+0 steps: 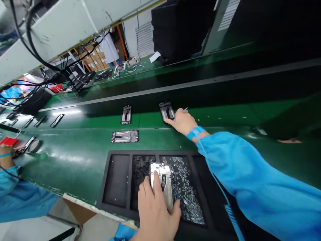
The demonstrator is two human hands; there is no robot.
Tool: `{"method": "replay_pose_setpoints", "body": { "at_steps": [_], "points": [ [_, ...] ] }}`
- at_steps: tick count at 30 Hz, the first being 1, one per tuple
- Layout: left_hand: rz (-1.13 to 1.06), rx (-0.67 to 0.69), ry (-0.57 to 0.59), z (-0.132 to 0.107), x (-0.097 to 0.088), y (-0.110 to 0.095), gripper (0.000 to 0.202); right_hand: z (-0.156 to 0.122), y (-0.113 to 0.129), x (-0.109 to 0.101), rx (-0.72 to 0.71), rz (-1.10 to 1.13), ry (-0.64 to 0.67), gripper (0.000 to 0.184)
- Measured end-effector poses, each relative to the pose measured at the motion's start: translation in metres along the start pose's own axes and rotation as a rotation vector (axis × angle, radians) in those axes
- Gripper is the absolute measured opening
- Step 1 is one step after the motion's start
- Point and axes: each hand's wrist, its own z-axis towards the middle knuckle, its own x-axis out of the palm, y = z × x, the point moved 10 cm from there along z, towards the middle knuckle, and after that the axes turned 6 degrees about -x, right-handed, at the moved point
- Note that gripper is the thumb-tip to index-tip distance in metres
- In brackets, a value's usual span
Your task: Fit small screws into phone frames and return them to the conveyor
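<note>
My left hand (157, 209) grips an opened phone (163, 182) by its edges, fingers across its back and thumb on the right side. Beneath it is a black compartment tray (106, 177); one compartment holds many tiny shiny parts (185, 190). On the far green belt, my right hand (185, 122) touches the lower edge of another opened phone (167, 111). A thin blue stick-like tool (185, 109) pokes out from that closed hand; its kind is unclear. Two more opened phones lie to the left, one upright phone (126, 114) and one sideways phone (124, 136).
Several phones (57, 120) lie farther left along the belt. At the left edge a co-worker's hand (7, 154) is near a red object and a round dish (34, 146). Cables (45, 63) hang from the pale overhead beam (67, 26). A coiled blue wrist-strap cord (234, 221) trails from my right wrist.
</note>
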Motion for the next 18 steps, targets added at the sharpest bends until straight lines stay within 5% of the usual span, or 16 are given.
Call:
{"method": "replay_pose_setpoints", "body": {
  "at_steps": [3, 7, 10, 12, 15, 18],
  "points": [
    [-0.040, -0.013, 0.023, 0.008, -0.006, 0.004, 0.088, 0.017, 0.017, 0.012, 0.076, -0.099, 0.031, 0.045],
    [-0.071, 0.038, -0.052, 0.044, -0.052, 0.016, 0.087, 0.023, 0.028, 0.011, 0.066, -0.163, 0.065, 0.043],
    [-0.074, 0.118, -0.023, 0.107, -0.079, 0.005, 0.090, 0.025, 0.030, -0.015, 0.031, -0.204, 0.094, 0.041],
    [-0.026, 0.090, 0.048, 0.163, -0.080, -0.007, 0.090, 0.012, 0.033, -0.045, 0.007, -0.235, 0.093, 0.040],
    [-0.022, 0.032, 0.084, 0.242, -0.064, -0.038, 0.088, -0.055, 0.045, -0.088, -0.084, -0.304, 0.029, 0.042],
    [-0.029, -0.071, 0.105, 0.295, -0.029, -0.065, 0.087, -0.174, 0.059, -0.086, -0.254, -0.369, 0.024, 0.034]
  ]
}}
